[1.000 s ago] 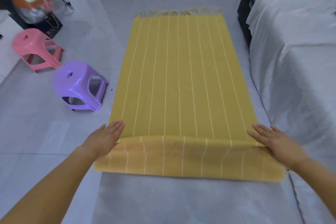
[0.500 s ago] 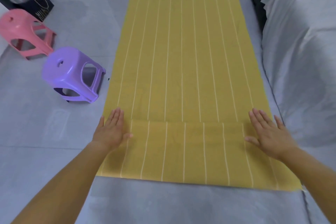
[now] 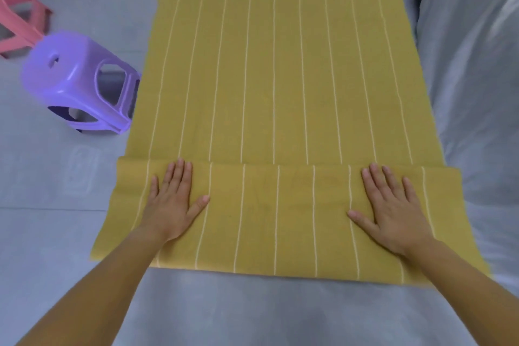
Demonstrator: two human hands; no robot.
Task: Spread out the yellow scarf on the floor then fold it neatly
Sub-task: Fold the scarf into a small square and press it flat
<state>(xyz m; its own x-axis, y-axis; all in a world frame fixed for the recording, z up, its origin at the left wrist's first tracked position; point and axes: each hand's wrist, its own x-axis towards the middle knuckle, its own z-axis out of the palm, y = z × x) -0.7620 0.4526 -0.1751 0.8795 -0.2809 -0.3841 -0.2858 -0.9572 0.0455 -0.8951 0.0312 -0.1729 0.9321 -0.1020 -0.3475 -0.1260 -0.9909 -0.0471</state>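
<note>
Head view, left to right: purple stool (image 3: 75, 81) at the left edge, then the yellow scarf (image 3: 280, 64) spread up the floor (image 3: 56, 233) through mid-frame. Left hand (image 3: 172, 202) and right hand (image 3: 393, 213) lie flat, fingers straight, pressing the folded near band. Uneven pressure could skew the crease, misaligning the stripes.

I see yellow scarf (image 3: 280, 78) — mustard cloth, thin white stripes running lengthwise — lying flat on grey floor (image 3: 42, 233). Near end folded over onto itself, making broad band across my side; band's far edge straight, stripes slightly offset. Far end out of frame.
</note>
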